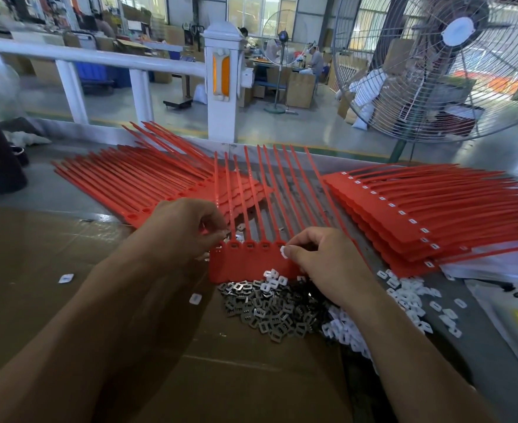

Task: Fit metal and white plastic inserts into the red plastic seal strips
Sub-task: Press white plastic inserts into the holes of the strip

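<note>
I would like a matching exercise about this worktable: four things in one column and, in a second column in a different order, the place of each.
Things
1. metal inserts
2. stack of strips with white inserts fitted
3. stack of strips with empty holes
4. one white insert

Places
A. on the table, far left
B. pinched in the right hand
C. heaped just below the strip that the left hand holds
D. on the table, far right

Pairs: 1-C, 2-D, 3-A, 4-B
</note>
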Demonstrator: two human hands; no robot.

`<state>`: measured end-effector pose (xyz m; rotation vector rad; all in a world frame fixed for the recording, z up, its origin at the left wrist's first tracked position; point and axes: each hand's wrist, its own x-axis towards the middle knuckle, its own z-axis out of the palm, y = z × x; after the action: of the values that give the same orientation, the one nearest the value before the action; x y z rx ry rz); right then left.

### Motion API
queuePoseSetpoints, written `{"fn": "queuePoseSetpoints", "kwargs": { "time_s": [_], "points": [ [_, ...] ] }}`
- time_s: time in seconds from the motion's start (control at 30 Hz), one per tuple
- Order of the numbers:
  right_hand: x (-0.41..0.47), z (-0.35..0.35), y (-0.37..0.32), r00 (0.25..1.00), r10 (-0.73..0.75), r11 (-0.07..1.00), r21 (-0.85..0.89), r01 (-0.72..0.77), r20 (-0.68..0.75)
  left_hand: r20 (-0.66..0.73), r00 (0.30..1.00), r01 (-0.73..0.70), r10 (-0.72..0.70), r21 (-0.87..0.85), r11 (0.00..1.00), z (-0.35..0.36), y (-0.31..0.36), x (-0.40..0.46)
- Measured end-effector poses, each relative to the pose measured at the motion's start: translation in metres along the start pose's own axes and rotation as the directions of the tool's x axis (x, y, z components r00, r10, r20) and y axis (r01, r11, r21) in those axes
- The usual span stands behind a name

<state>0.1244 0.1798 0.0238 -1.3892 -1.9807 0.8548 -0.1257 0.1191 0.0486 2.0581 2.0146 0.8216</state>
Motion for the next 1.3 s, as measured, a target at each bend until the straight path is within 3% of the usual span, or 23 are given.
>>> {"fn": "queuePoseSetpoints", "kwargs": {
  "time_s": [0.27,0.5,0.8,1.3],
  "points": [
    [0.0,0.0,0.001,1.0,0.002,1.0,-0.03,-0.002,0.011,0.11,0.994,-0.004,-0.012,0.15,0.989,-0.004,0.002,-0.002],
    [-0.001,-0.001,0.0,1.0,-0.004,0.999,-0.037,0.005,0.027,0.131,0.989,0.059,-0.069,0.081,0.995,0.001,0.002,0.0],
    [-0.002,-0.002,-0.001,0.999,0.009,1.0,-0.028,-0.007,0.047,0.01,0.992,0.13,-0.129,-0.053,0.99,0.005,-0.008,0.003],
    [-0.003,-0.003,-0.002,0.998,0.018,0.999,-0.038,-0.015,0.061,0.05,0.98,0.192,-0.192,0.003,0.981,0.009,0.001,0.004]
  ]
}}
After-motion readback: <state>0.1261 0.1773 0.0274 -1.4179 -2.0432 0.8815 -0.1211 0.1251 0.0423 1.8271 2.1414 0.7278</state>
